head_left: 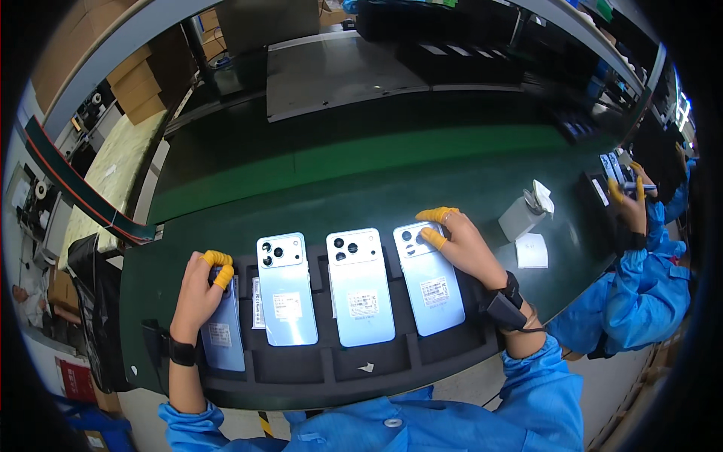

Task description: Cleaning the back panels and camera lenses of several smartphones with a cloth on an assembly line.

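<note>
Several light-blue smartphones lie in a row across a dark foam tray [294,368], camera ends away from me and a white label on each back. My left hand [196,295], with yellow finger cots, is closed round the camera end of the leftmost smartphone [232,348]; its fingers hide part of it. The rightmost smartphone [428,273] has its camera end pinched between the thumb and fingers of my right hand [468,248], also in yellow cots. Between them rest a middle-left smartphone [283,276] and a middle-right smartphone [358,275], neither touched by my hands.
Right of the tray stand a white box with tissue [520,217] and a white paper slip [532,251]. A co-worker's hand [631,203] handles phones at the far right. A green belt [361,158] runs behind; a black bag [96,309] hangs at the left.
</note>
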{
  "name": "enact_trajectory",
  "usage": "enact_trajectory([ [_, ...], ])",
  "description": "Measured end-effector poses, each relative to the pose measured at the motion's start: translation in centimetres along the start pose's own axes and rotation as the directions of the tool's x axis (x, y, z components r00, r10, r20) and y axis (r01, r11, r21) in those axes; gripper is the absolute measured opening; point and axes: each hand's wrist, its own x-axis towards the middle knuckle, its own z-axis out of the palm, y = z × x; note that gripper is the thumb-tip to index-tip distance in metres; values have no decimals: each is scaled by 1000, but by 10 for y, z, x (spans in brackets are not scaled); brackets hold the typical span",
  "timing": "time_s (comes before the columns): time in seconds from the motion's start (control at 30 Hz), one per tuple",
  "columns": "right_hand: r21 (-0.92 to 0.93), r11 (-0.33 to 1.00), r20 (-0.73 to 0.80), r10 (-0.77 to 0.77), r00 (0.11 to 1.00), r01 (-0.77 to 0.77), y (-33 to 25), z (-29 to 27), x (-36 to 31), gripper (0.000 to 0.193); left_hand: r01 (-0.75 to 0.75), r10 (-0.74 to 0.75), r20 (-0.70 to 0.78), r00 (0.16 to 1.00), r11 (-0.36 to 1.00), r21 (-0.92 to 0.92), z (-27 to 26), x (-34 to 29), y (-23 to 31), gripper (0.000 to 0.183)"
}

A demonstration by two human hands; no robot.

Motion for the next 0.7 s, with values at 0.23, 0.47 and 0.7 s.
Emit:
enact_trajectory([
  [0.23, 52, 998, -54, -31, 998, 34, 3, 2, -1, 31, -370, 389, -6, 921, 879, 300, 13, 28, 43, 28],
  [0.47, 133, 932, -272, -294, 916, 338, -21, -17, -20, 34, -704, 671, 389, 632, 706, -74, 72, 12, 157, 33],
  [0.7, 58, 847, -204, -508, 837, 528, -69, -45, -63, 35, -740, 670, 590, 450, 650, -173, 114, -11, 204, 29],
])
